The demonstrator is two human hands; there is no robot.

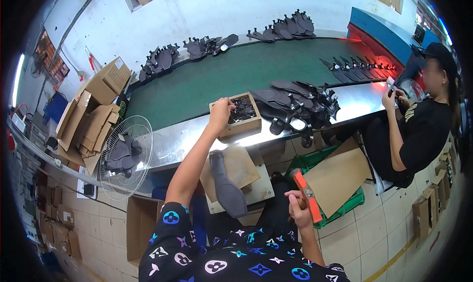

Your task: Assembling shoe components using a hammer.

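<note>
My left hand [221, 112] reaches over the left edge of a wooden box [242, 129] full of small black pieces [241, 109]. Its fingers are drawn together at the pieces; what they pinch is too small to name. In my right hand [298, 208] is a hammer [307, 195] with orange ends and a metal middle, its handle mostly hidden by my fingers. Between my arms a dark grey shoe sole [227, 186] lies lengthwise on a brown board [246, 169], over a pale work stand [266, 186]. Neither hand touches the sole.
Right of the box, dark soles with heels [290, 102] lie heaped on the metal ledge. A green conveyor belt [197, 80] runs behind, with soles along its far side. A wire fan guard [126, 156] holds dark pieces. Right are a green crate [345, 205], cardboard [337, 176] and a seated person [419, 129].
</note>
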